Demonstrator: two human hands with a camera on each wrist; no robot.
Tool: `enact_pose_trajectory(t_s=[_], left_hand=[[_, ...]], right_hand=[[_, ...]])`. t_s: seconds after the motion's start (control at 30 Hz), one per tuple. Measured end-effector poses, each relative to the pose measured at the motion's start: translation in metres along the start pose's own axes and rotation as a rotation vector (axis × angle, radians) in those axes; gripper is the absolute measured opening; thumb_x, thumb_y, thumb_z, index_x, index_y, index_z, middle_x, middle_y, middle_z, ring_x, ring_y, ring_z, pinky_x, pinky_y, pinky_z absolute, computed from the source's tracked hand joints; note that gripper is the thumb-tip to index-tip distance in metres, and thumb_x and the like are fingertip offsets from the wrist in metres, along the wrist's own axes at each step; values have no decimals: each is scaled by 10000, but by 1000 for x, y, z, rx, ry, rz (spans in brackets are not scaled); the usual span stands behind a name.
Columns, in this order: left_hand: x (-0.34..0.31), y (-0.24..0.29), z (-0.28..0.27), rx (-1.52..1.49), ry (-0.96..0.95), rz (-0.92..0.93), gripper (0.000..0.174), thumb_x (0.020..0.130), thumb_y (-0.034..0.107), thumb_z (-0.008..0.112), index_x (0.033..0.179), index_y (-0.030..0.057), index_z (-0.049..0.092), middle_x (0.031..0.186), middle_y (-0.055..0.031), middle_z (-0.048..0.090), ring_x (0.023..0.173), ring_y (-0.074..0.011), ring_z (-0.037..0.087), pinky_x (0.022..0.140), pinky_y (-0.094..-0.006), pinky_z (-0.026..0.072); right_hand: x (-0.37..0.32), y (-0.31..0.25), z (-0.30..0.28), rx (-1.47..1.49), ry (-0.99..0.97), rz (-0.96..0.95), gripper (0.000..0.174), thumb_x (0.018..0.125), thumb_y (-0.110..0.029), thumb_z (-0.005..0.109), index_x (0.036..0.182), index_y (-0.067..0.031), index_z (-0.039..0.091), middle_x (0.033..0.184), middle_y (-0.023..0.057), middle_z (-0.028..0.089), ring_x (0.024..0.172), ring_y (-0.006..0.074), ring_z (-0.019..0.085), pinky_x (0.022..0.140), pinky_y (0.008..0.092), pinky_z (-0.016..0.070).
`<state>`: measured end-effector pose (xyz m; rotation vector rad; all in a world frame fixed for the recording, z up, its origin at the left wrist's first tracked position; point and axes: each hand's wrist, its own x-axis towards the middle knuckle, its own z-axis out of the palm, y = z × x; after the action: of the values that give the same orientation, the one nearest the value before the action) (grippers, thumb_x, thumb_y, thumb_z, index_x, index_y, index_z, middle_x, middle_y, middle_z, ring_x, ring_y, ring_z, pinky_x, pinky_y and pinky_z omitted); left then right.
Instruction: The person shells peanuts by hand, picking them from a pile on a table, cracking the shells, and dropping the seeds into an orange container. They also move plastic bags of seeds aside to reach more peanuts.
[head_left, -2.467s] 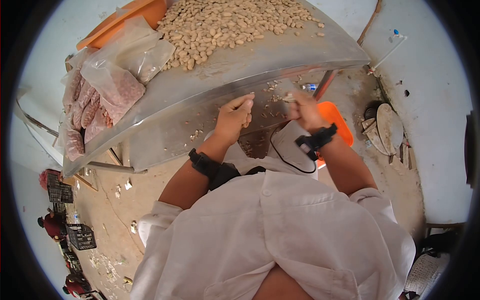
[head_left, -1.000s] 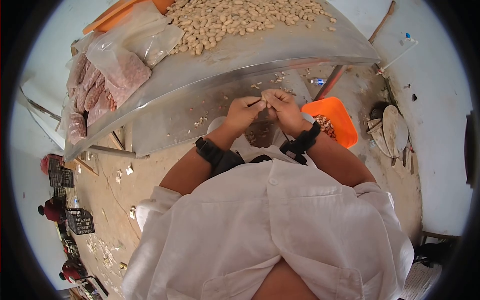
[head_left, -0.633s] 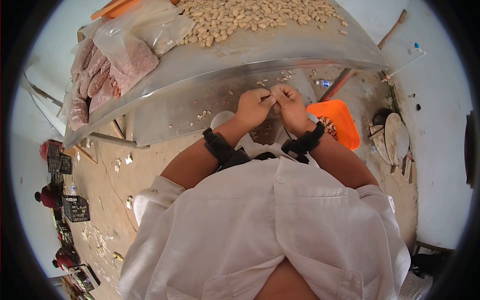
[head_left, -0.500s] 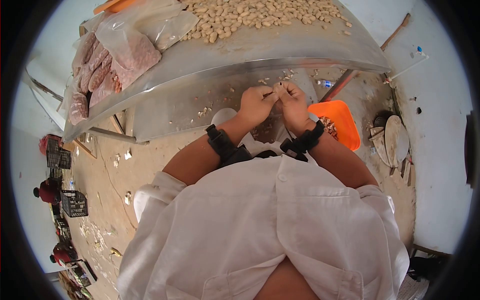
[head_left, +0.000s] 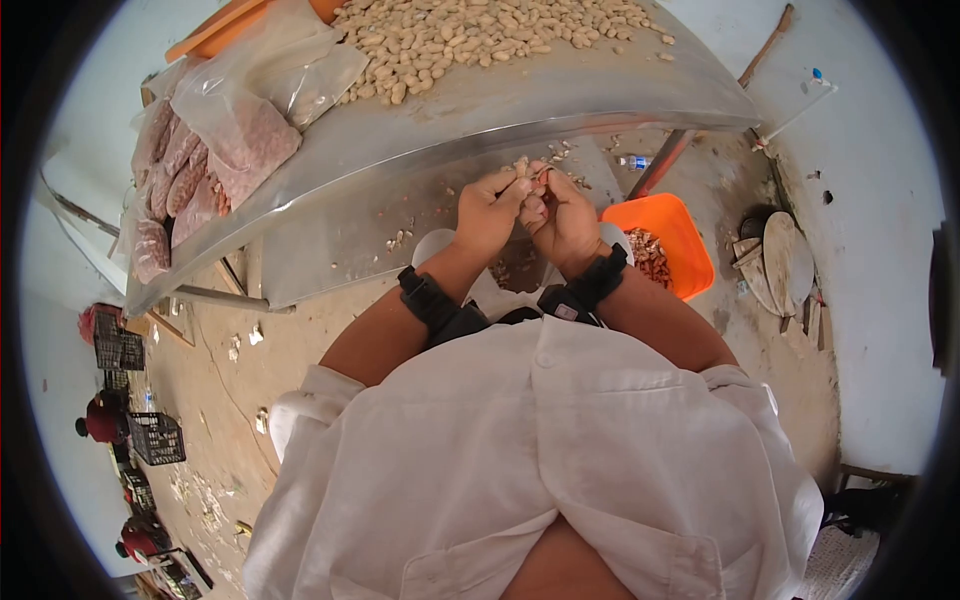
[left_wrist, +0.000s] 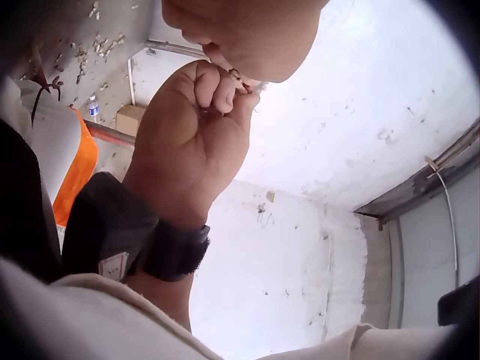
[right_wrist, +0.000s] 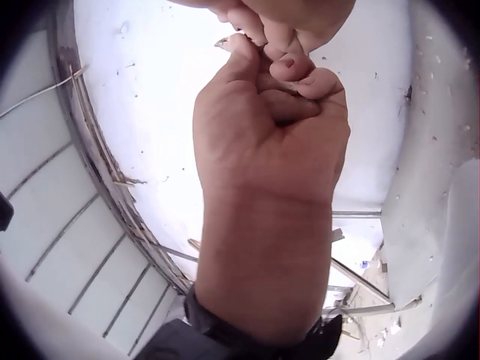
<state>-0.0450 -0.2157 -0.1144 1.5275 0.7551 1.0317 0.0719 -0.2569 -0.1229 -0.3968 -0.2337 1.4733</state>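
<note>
Both hands meet in front of the table edge in the head view, fingertips touching. The left hand [head_left: 487, 213] pinches a pale peanut shell piece [head_left: 521, 166] between thumb and finger. The right hand [head_left: 566, 225] curls its fingers round reddish peanut kernels [head_left: 535, 209], its fingertips at the broken shell. In the left wrist view the right hand [left_wrist: 191, 139] is in the middle, with the left hand [left_wrist: 247, 37] above it. The right wrist view has the left hand [right_wrist: 274, 150] in the middle, a shell bit [right_wrist: 223, 43] at its thumb, and the right hand [right_wrist: 300, 19] above.
Unshelled peanuts [head_left: 470, 38] lie heaped on the metal table [head_left: 440, 130], beside clear bags of kernels [head_left: 250, 150]. An orange basin [head_left: 690, 230] holding kernels stands right of the knees. Black crates [head_left: 157, 438] and people are at the far left.
Red kernels and broken shell now show between the hands, where the fingertips were pressed together before. The right fingers have turned to show the palm side. The head view has shifted slightly.
</note>
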Motion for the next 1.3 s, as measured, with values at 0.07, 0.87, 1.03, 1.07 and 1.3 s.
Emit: enact_pose_trajectory(t_s=[0.07, 0.87, 1.03, 1.07, 1.3], left_hand=[[2, 2, -1, 11, -58, 28, 170, 877, 89, 552, 942, -33, 650, 813, -48, 627, 713, -94, 580, 664, -229, 462], [4, -2, -14, 735, -249, 278, 286, 770, 118, 662, 1052, 70, 647, 787, -126, 613, 685, -245, 586, 646, -314, 453], [0, -7, -8, 523, -302, 165, 346, 802, 136, 650, 1139, 69, 611, 810, -93, 633, 696, -178, 575, 648, -296, 450], [-1, -9, -8, 479, -288, 102, 346, 811, 136, 646, 1147, 65, 608, 810, -71, 632, 696, -152, 562, 644, -286, 447], [0, -9, -14, 227, -266, -166, 343, 863, 132, 606, 1175, -8, 576, 729, 45, 498, 602, -34, 402, 527, -203, 343]], right_hand=[[0, -1, 3, 61, 58, 22, 167, 914, -151, 479, 952, -17, 571, 748, 26, 535, 585, 108, 454, 516, 218, 395], [-23, -11, -21, -454, -62, 215, 134, 893, -207, 582, 904, -78, 547, 599, -47, 415, 464, 50, 331, 418, 211, 251], [-28, -28, -27, -426, 31, 214, 150, 913, -229, 546, 897, -80, 542, 567, -50, 378, 434, 61, 302, 409, 223, 244], [-26, -36, -35, -415, 68, 176, 146, 915, -226, 540, 892, -82, 540, 560, -50, 371, 431, 63, 300, 408, 225, 244], [-18, -139, -172, -602, 441, -217, 107, 884, -197, 545, 834, -103, 536, 537, -48, 356, 418, 74, 335, 371, 236, 249]])
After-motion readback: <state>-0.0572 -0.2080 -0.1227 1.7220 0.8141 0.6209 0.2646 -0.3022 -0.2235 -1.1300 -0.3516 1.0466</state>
